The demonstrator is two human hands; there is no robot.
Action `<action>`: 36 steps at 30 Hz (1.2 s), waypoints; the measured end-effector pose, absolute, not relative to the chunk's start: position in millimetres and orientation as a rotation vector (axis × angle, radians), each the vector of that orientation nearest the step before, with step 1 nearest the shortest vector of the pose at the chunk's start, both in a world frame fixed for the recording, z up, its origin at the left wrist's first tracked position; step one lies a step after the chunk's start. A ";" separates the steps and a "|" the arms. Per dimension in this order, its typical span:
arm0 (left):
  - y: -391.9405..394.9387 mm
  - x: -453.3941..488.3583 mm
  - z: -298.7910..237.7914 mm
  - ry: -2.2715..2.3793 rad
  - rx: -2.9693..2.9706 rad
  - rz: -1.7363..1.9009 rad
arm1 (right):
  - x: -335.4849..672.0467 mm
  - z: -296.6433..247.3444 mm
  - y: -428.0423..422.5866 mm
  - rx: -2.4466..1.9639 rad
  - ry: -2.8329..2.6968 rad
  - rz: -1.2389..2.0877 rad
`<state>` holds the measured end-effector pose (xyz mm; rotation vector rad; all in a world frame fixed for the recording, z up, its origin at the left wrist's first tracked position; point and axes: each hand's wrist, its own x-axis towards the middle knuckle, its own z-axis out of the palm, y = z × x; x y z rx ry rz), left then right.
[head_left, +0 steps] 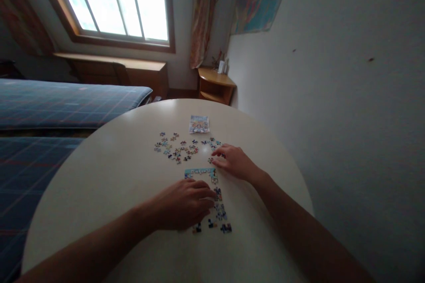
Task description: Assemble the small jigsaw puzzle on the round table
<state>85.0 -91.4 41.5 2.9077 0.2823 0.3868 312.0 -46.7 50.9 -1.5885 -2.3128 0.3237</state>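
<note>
A partly joined jigsaw puzzle (215,194) lies on a round white table (109,177), its top border and right side filled in. My left hand (184,203) lies palm down over the puzzle's open middle, fingers stretched toward the right column. My right hand (234,161) rests just beyond the puzzle's upper right corner, fingertips pinched at a small loose piece (210,159). Several loose pieces (179,148) are scattered further back. A small printed picture card (199,124) lies behind them.
A white wall runs close along the table's right side. A bed with a blue checked cover (59,101) stands to the left. A wooden corner shelf (215,84) and a window (116,0) are at the back.
</note>
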 end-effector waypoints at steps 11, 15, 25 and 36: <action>-89.2 84.9 43.6 0.275 2.849 0.444 | 312.4 29.7 -43.6 -1.503 -2.212 0.339; -87.9 83.1 45.9 0.292 2.824 0.468 | 309.1 25.9 -44.3 -1.498 -2.198 0.261; -27.0 39.4 31.3 1.123 2.755 0.713 | 307.3 25.2 -44.3 -1.485 -2.166 0.291; -7.1 53.4 10.8 1.325 2.619 0.701 | 308.8 22.8 -39.8 -1.506 -2.162 0.298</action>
